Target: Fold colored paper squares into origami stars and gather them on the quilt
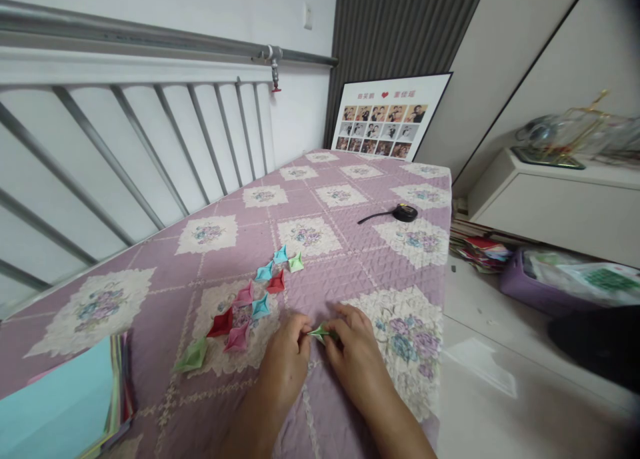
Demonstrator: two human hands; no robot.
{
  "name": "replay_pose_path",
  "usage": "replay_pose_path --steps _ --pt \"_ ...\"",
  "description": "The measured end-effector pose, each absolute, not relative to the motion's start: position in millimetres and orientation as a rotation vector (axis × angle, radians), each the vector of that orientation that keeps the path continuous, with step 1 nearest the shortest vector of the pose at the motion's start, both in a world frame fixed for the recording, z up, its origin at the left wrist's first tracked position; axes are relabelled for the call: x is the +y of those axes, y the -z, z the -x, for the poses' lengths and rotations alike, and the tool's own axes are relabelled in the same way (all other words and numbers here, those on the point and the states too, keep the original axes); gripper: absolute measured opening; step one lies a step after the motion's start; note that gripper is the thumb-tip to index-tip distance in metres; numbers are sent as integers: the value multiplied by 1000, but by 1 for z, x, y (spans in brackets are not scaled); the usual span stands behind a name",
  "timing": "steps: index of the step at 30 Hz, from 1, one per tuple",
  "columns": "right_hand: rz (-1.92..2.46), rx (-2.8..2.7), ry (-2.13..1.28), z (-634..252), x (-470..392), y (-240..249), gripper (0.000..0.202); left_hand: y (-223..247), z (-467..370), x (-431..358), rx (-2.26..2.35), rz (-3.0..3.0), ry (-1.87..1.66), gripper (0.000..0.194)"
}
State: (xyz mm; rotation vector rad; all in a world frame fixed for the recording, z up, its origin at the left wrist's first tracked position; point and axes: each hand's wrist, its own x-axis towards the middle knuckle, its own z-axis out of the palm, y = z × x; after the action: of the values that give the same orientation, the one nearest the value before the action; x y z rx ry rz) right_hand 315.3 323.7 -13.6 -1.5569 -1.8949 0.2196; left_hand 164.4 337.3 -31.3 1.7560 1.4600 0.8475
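Left hand (287, 342) pinching one point of small light-green folded-paper piece (319, 332) | right hand (356, 342) pinching opposite side | piece between both, over purple quilted floral cloth (255, 236) | judgement: light, even fingertip pressure should sharpen creases without crushing points

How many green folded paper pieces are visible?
3: one piece between left hand and right hand, one right of the farthest blue folded piece, one nearest the multicoloured paper stack.
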Motion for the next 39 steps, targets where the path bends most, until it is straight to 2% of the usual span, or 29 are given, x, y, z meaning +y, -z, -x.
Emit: replay_pose_path --steps 10,21,27,39 --pt "1905 -1984 -212 -300 327 2 20 28 -165 337 1473 -1800 -822 28" --pt "1863 -1988 -276 -308 329 16 19 20 -168 337 1452 -1959 -807 24" --pt "1599 -1716 -428 -318 332 18 21 20 -167 335 1446 -1989 -853 21" --pt "1578 -1085 -814 -324 334 0 43 1 -156 312 1569 -1849 -1133 22"
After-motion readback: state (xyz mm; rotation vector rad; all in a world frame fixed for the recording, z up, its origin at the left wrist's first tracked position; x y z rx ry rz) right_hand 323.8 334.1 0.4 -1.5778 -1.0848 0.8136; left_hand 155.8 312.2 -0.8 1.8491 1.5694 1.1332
